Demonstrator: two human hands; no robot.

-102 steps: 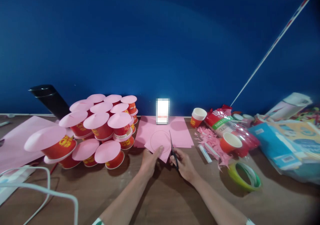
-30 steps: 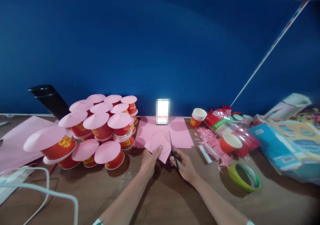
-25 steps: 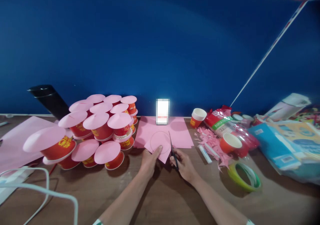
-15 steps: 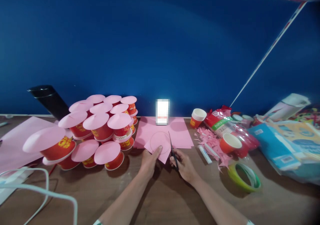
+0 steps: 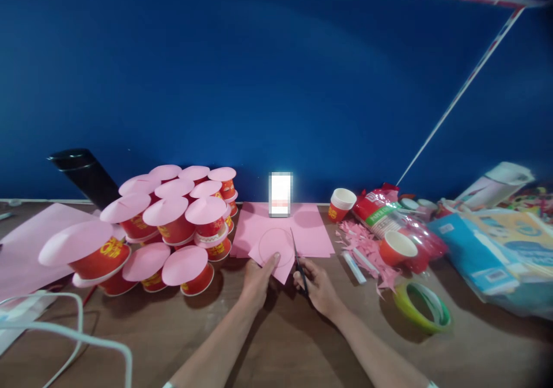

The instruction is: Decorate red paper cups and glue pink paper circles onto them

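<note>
My left hand [image 5: 258, 278] pinches a small pink paper sheet [image 5: 276, 251] that has a circle drawn on it, thumb on top near the circle's lower edge. My right hand [image 5: 317, 287] grips dark scissors [image 5: 298, 260] whose blades point away from me along the sheet's right side. A larger pink sheet [image 5: 311, 232] lies flat underneath on the brown table [image 5: 285, 342].
A pile of red paper cups topped with pink discs [image 5: 173, 227] stands left. A white card [image 5: 280, 194] leans on the blue wall. Right: red cups [image 5: 396, 247], pink scraps [image 5: 363, 241], a glue stick [image 5: 355, 264], a green tape roll [image 5: 422, 306], packets [image 5: 488, 250]. White cable [image 5: 78, 333] lower left.
The view has tilted slightly, so everything sits a little lower in frame. Both hands, the paper and the scissors hold the same pose.
</note>
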